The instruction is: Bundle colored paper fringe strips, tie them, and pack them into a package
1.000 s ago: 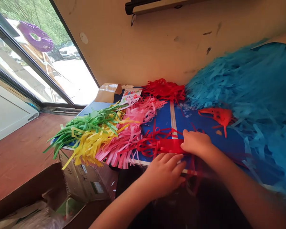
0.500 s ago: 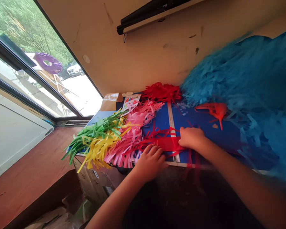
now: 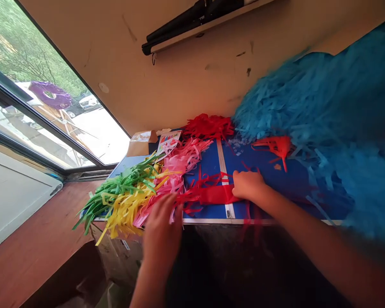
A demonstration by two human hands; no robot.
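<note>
A length of red tissue paper [image 3: 215, 195], its ends cut into loose fringe, lies along the front of the blue table [image 3: 244, 164]. My right hand [image 3: 248, 185] is closed on its right end, with a few red strips hanging below over the table's edge. My left hand [image 3: 162, 222], slightly blurred, is at the front edge by the red fringe's left end. Its fingers are stretched out, the thumb apart, and I see nothing held. Just beyond it lies pink fringed paper [image 3: 178, 164], beside yellow fringe [image 3: 128, 209] and green fringe [image 3: 118, 188].
A large blue fringe mass [image 3: 333, 111] fills the right side. At the back lie a red fringe bundle [image 3: 208, 126] and a small cardboard piece [image 3: 141, 143]; an orange-red tassel [image 3: 280, 146] is further right. A window [image 3: 51, 77] stands left. Below is a cardboard box [image 3: 115, 256].
My left hand has come off the red paper and moved left toward the pink fringe. My right hand keeps its hold on the red paper. The view has shifted slightly.
</note>
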